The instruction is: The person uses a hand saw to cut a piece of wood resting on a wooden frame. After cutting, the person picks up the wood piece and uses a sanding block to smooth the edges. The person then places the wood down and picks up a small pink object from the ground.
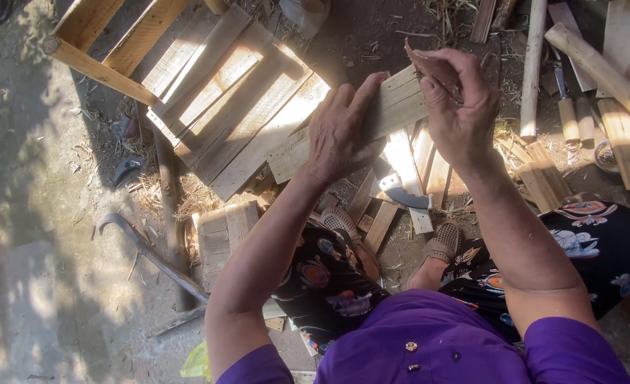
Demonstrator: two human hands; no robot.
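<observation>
My left hand [341,128] grips a slatted wooden panel [297,149] held up in front of me, thumb across its face. Over the panel's right end, my right hand [458,99] pinches a folded brown piece of sandpaper [432,67]. Below the panel, on the ground between my feet, lies a knife with a grey handle [406,195] on several short wooden slats [428,167].
A larger slatted panel [229,92] and a wooden frame [94,43] lie to the upper left. A curved metal bar [148,252] rests on the ground at left. Wooden poles and planks [606,71] are piled at the right, along with chisels [567,107].
</observation>
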